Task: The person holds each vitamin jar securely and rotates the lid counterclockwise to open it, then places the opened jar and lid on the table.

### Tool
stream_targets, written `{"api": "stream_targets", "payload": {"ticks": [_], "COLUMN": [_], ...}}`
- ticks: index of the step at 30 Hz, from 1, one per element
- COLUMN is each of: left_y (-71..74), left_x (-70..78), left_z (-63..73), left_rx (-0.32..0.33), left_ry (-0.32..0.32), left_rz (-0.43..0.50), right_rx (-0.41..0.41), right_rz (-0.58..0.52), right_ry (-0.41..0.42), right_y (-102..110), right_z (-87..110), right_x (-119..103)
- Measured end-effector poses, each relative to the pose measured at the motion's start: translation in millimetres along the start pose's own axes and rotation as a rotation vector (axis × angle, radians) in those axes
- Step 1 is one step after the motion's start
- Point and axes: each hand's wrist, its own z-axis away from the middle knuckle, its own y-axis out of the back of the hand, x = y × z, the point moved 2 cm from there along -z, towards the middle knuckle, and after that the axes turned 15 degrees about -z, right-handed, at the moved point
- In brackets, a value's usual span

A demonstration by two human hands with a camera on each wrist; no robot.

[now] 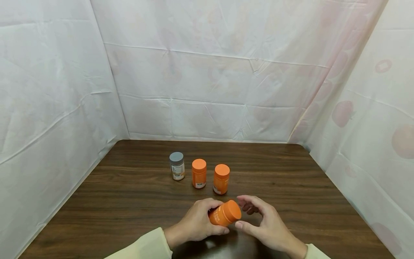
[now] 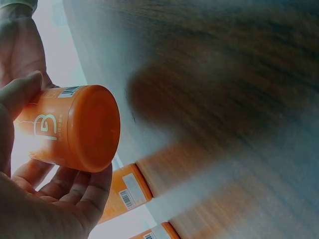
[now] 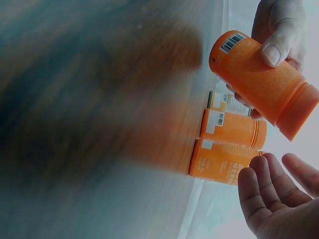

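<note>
An orange pill bottle (image 1: 223, 214) with its cap on is held tilted above the table, gripped by my left hand (image 1: 198, 220) between thumb and fingers. Its capped end points right and up in the head view. In the left wrist view the bottle's base (image 2: 97, 128) faces the camera. Close to the cap, my right hand (image 1: 266, 225) is spread with fingers loosely bent and nothing in it. In the right wrist view a gap shows between the right fingers (image 3: 271, 186) and the held bottle (image 3: 264, 74).
Beyond the hands stand two orange bottles, a middle one (image 1: 199, 174) and a right one (image 1: 221, 180), both upright. Left of them is a white bottle with a grey cap (image 1: 177, 166). The dark wooden table (image 1: 129, 201) is bordered by pale hanging sheets (image 1: 207, 82).
</note>
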Motion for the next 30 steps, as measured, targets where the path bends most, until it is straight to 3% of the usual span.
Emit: {"api": "stream_targets", "payload": {"ticks": [22, 30], "left_y": [-6.4, -5.9], "left_x": [-1.4, 0.1], "left_z": [2.3, 2.5], "left_rx": [0.005, 0.013], "left_ry": [0.013, -0.01], "left_rz": [-0.078, -0.095], "right_rx": [0.021, 0.035], "right_rz": [0.033, 0.055], "right_ry": [-0.038, -0.05], "right_y": [-9.3, -11.0], "right_z": [-6.1, -8.8], "right_x": [5.4, 5.6]}}
